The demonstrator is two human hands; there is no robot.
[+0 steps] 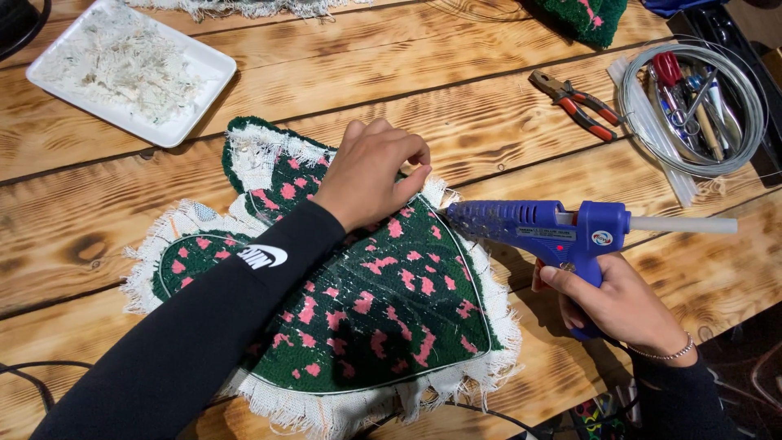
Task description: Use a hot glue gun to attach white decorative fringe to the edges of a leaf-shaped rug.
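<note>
— Where is the tufted rug piece [383, 301]?
— Flat on the wooden table [98, 220], its near fringe partly cut off. The left hand [371, 171] pinches its frayed edge; fingertips hidden.
— And the right hand [623, 305]?
— Clenched around the blue glue gun [546, 232], nozzle at that edge.

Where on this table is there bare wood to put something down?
Bare wood lies between the white tray and the pliers, above the rug piece; another patch lies left of the rug piece, below the tray. It is crowded at the right, around the wire coil, the glue gun and the right hand.
</note>
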